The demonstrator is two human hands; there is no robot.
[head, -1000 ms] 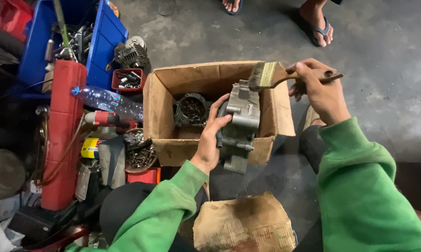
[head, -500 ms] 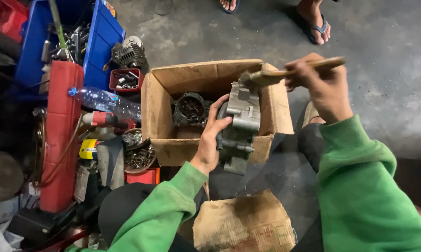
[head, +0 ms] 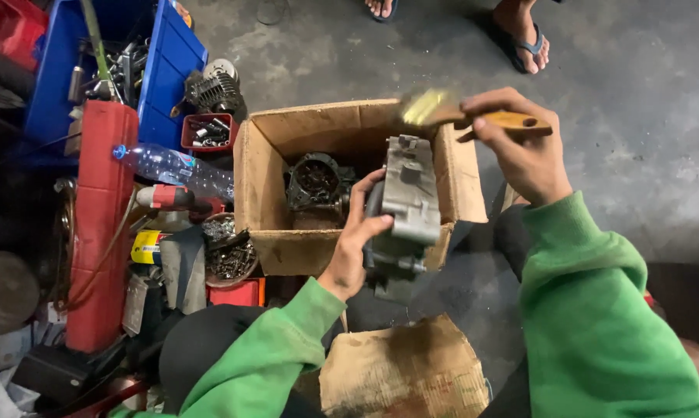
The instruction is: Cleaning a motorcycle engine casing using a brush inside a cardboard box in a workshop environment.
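**The brush has swung up over the metal part**

The cardboard box sits open on the floor, and everything here is told from it.

The left hand is at the front edge of the box. Its fingers are curled tight around a big grey metal engine part. The part stands up on end, half over the front right corner of the box. It has stayed in the same spot for the last second.

The right hand is over the back right corner of the box. It is closed around the wooden handle of a paintbrush. A second ago the brush hung with its bristles down, near the top of the metal part. Now it lies almost flat, and the bristles point left, just above the top of the part. The bristles look blurry, so the brush seems to be moving fast. It looks like the brush is sweeping dirt off the top of the part, stroke after stroke.

Inside the box, on the left side, lies another dark round part.

Left of the box are a plastic bottle and a tall red can. Behind the box stand someone else's feet in sandals.
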